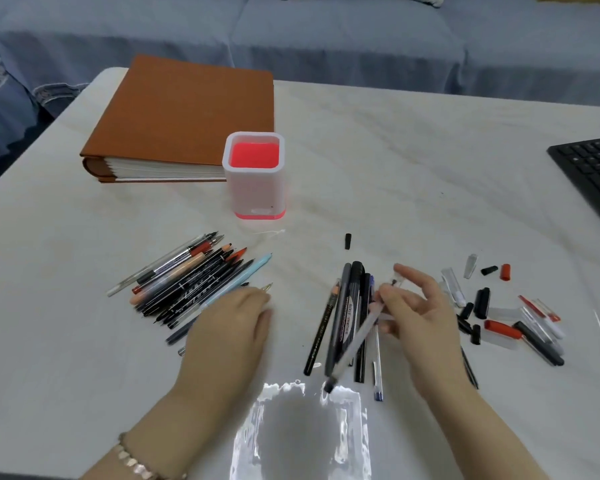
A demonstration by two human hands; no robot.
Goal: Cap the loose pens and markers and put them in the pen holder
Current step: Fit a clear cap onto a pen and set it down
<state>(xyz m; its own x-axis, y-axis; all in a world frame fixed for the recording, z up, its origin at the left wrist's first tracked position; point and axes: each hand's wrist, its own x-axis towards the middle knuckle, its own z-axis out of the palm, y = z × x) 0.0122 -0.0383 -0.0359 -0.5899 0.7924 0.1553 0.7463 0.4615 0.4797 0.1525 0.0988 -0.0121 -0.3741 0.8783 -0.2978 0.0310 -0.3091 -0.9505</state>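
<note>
A white pen holder point(254, 187) with a red inside stands upright mid-table. Left of centre lies a pile of uncapped pens and markers point(187, 285). My left hand point(232, 327) rests on the near end of that pile, fingers curled over it; a gold-tipped pen point(266, 287) pokes out by its fingertips. A second group of pens point(347, 317) lies in the middle. My right hand point(420, 317) pinches a translucent pen point(355, 341) just above that group, its dark end pointing toward me. Loose caps point(492, 310) lie scattered at the right.
A brown album point(187, 116) lies behind the holder at the back left. A black keyboard point(593, 174) sits at the right edge. A clear plastic bag point(302, 434) lies at the near edge. One black cap point(348, 241) lies alone mid-table. A blue sofa point(326, 36) runs behind.
</note>
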